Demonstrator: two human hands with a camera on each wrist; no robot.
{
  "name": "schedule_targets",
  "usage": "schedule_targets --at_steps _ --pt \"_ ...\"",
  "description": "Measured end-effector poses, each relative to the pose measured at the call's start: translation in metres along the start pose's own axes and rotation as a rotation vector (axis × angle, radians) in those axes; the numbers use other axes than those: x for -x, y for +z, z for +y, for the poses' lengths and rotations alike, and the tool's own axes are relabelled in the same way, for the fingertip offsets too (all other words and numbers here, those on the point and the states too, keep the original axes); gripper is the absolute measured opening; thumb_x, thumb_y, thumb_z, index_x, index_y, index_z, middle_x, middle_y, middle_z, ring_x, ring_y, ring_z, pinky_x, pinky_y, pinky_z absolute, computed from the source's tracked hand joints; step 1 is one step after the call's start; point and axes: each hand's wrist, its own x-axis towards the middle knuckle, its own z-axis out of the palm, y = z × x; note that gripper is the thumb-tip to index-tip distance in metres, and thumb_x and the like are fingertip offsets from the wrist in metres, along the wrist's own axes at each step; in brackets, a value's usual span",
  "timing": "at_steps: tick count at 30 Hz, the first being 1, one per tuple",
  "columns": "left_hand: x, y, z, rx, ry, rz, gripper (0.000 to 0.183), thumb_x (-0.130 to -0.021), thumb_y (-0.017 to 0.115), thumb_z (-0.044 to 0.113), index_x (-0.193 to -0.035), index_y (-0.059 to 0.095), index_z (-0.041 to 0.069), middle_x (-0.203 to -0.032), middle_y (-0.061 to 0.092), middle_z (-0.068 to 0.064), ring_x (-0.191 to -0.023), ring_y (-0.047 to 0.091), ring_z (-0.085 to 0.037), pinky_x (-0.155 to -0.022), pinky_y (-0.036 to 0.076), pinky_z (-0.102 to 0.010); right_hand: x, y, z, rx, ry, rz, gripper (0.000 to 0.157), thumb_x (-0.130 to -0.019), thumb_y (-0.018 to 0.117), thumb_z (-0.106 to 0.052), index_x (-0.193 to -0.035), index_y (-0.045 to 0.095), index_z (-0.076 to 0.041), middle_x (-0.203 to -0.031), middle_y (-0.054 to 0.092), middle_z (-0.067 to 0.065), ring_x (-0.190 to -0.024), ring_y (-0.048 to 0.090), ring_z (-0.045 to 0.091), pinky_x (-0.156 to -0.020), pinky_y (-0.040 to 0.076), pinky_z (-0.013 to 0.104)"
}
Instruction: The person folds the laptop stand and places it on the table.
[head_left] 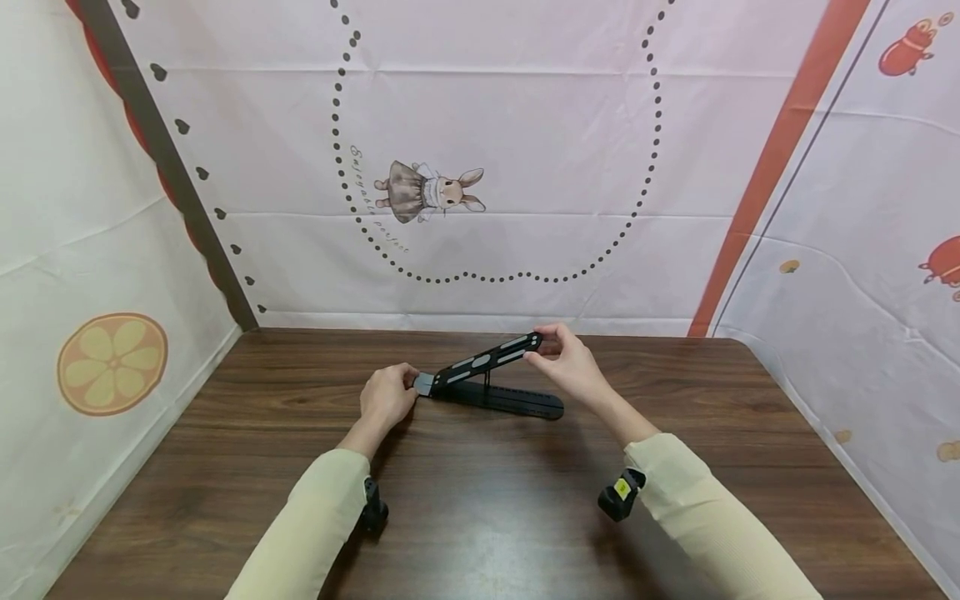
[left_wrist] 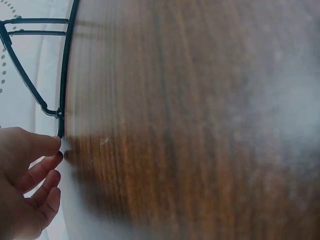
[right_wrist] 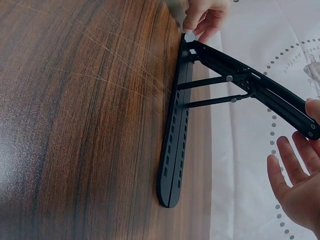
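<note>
A black folding laptop stand (head_left: 495, 398) lies lengthwise on the table, its raised arm (head_left: 480, 364) angled up from the hinge and propped by thin struts. Slots run along the flat base (right_wrist: 172, 155), seen in the right wrist view. My left hand (head_left: 387, 395) pinches the stand's grey hinge end (head_left: 423, 383) between thumb and index finger; its other fingers curl loosely in the left wrist view (left_wrist: 30, 185). At the raised far end, my right hand (head_left: 572, 362) grips the arm's tip between thumb and fingers. The right wrist view (right_wrist: 300, 190) shows its remaining fingers spread below.
The brown wooden table (head_left: 480, 517) extends around the stand. White printed cloth (head_left: 525, 167) hangs behind and at both sides, close to the table's back edge. A small black camera is strapped at each wrist.
</note>
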Motion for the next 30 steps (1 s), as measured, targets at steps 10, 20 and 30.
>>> schedule_targets --at_steps 10,20,30 --pt "0.004 -0.002 0.0 0.011 0.008 0.019 0.027 -0.082 0.066 0.014 -0.109 0.067 0.014 -0.1 0.066 -0.005 -0.088 0.062 -0.023 -0.066 0.05 -0.041 0.0 0.0 0.0 0.016 0.0 0.001 0.043 -0.085 0.066 -0.022 -0.122 0.047 -0.009 -0.126 0.055 0.011 -0.106 0.059 0.027 -0.084 0.05 0.04" --pt "0.012 -0.004 0.017 0.011 0.075 0.074 0.029 -0.079 0.071 0.022 -0.107 0.069 0.016 -0.1 0.069 -0.004 -0.082 0.065 -0.023 -0.062 0.049 -0.04 0.0 0.0 0.0 0.021 0.01 -0.006 0.044 -0.085 0.066 -0.022 -0.123 0.046 -0.009 -0.126 0.055 0.011 -0.107 0.058 0.025 -0.084 0.05 0.04" --pt "0.019 0.004 0.034 0.048 0.067 0.052 0.038 -0.077 0.073 0.028 -0.113 0.066 0.016 -0.107 0.068 -0.004 -0.084 0.065 -0.025 -0.059 0.048 -0.037 0.001 -0.001 -0.001 0.028 0.013 -0.011 0.046 -0.086 0.065 -0.024 -0.124 0.045 -0.009 -0.13 0.052 0.011 -0.109 0.057 0.027 -0.083 0.049 0.041"
